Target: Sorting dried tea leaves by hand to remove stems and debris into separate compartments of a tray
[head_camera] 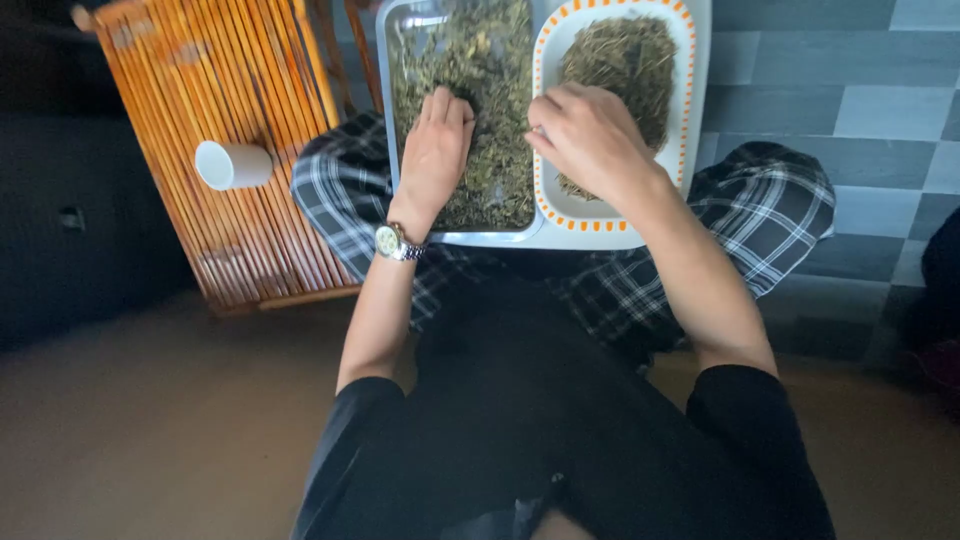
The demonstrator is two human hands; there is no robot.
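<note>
Two trays rest on my lap over plaid trousers. The grey tray [392,130] on the left holds a bed of dried green leaves [495,90]. My left hand [436,150], a watch on its wrist, lies palm-down on these leaves with fingers together. The white tray with an orange dotted rim [545,205] on the right holds dry brownish stems [625,55]. My right hand [590,135] hovers over that tray's near end, fingers curled and pinched; whether a bit of herb is between them is hidden.
A bamboo-slat stool or table [215,140] stands to the left with a white cup [230,165] lying on it. Grey tiled floor [850,90] lies to the right, a dark cabinet [60,220] at far left.
</note>
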